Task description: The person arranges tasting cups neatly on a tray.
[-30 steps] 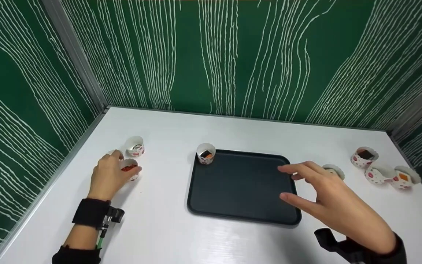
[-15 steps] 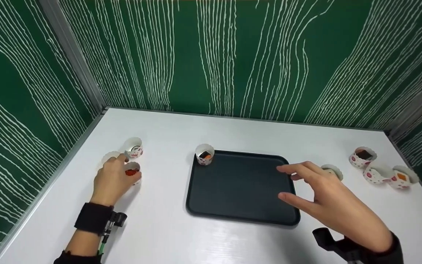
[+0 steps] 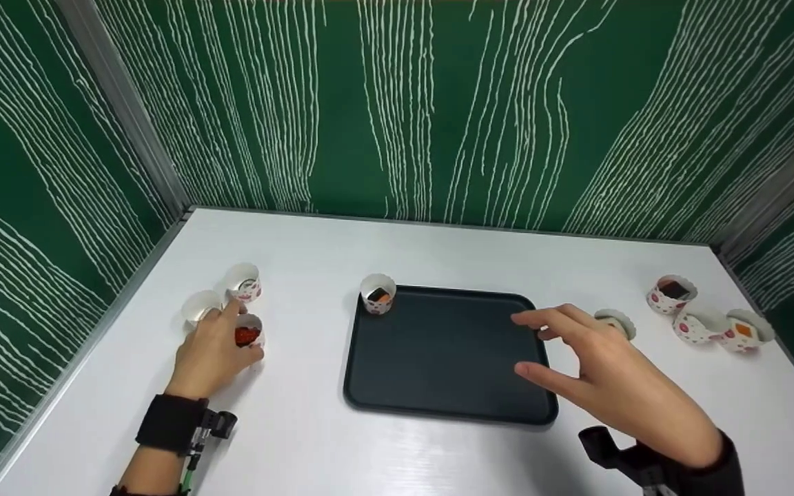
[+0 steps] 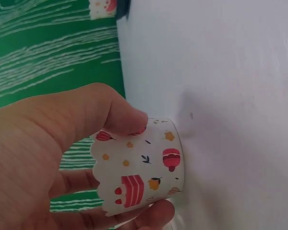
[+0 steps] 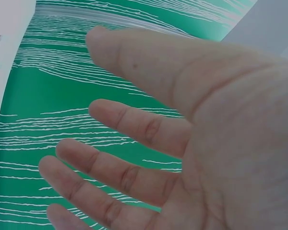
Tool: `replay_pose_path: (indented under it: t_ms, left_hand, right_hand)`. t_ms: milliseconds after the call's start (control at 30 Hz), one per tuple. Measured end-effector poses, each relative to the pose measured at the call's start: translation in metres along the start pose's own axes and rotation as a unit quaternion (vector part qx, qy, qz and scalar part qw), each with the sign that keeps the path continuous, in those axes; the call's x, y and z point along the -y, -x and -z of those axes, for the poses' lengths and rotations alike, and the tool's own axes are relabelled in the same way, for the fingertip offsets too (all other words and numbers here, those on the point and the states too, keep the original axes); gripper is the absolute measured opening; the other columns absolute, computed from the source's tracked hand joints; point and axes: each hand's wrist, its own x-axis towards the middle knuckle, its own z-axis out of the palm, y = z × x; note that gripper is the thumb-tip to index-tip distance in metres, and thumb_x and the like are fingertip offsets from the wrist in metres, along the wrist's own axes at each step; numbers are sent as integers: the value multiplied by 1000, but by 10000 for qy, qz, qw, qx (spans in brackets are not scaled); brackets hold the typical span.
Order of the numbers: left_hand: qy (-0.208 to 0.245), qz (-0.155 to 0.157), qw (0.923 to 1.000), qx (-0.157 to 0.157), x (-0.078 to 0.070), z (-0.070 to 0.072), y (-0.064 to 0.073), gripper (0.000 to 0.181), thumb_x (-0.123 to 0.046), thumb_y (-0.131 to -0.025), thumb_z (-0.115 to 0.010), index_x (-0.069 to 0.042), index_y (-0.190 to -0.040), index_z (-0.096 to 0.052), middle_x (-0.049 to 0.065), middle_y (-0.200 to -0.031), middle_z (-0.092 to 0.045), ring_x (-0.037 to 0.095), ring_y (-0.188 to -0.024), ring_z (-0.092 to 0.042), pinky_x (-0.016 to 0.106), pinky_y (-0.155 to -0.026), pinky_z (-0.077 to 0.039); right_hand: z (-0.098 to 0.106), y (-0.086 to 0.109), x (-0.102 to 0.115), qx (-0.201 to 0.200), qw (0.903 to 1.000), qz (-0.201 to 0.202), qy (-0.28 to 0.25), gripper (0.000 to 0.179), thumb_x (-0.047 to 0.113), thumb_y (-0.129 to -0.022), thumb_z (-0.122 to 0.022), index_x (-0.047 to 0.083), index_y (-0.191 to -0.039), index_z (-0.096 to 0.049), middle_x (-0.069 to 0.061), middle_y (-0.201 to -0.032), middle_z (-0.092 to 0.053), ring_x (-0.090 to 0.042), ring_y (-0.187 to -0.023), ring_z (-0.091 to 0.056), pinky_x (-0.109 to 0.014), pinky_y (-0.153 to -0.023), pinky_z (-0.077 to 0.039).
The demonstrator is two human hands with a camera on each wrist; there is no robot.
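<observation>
My left hand (image 3: 211, 355) grips a paper cup (image 3: 251, 337) with red contents at the left of the table. In the left wrist view, the thumb lies on the near wall of this patterned cup (image 4: 139, 163), and fingers come round its other side. Two more paper cups, one white inside (image 3: 202, 306) and one with a pale and dark item (image 3: 244, 282), stand just beyond. My right hand (image 3: 604, 365) hovers by the tray's right edge with fingers apart, holding nothing. The right wrist view shows the same hand (image 5: 221, 139) with its fingers spread.
A dark rectangular tray (image 3: 449, 358) lies mid-table; a cup (image 3: 378, 300) with black and orange pieces stands on its far left corner. Several cups stand at the right, one (image 3: 671, 296) with a dark piece; another (image 3: 615, 320) is partly behind my right hand. Green walls (image 3: 342, 138) surround the table.
The left hand and the cup with red contents have come slightly nearer and to the right, away from the two other left cups. The right hand has stayed put; the view has shifted slightly.
</observation>
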Motion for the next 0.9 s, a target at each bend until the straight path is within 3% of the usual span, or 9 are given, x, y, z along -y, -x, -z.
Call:
replay_pose_path:
  t_ms: [233,433,633,900]
  left_hand:
    - [156,57,9998,112,4,-5,-3,74,-19,-83,-84,2,-148,-53,34,-123,-65,48,-103,-70,59,-78,-58]
    - [255,-16,9996,84,-4,-4,-4,71,-18,-85,-82,5,-145,-53,34,-126,-66,48,-109,-69,62,-88,-58]
    - [318,-262,9991,-124,-19,0,-4,67,-15,-85,-82,6,-142,-55,33,-124,-66,47,-110,-68,62,-93,-57]
    - [477,-867,9935,-561,-49,0,-4,48,-8,-80,-84,2,-121,-61,27,-111,-70,41,-103,-71,57,-88,-61]
  right_hand:
    - [-1,-1,-1,39,10000,-53,27,48,40,-100,-76,24,-144,-63,1,-139,-67,-26,-120,-69,-27,-72,-53]
    - [-1,-2,-2,64,9999,-120,-22,48,40,-101,-76,24,-144,-63,0,-140,-67,-26,-121,-69,-27,-75,-54]
    - [-1,-2,-4,141,9997,-206,-53,49,44,-101,-74,25,-146,-62,1,-142,-66,-25,-124,-68,-30,-80,-55]
    - [-2,-3,-6,102,9997,-195,-68,49,42,-101,-75,24,-145,-63,1,-141,-67,-23,-121,-68,-33,-84,-57]
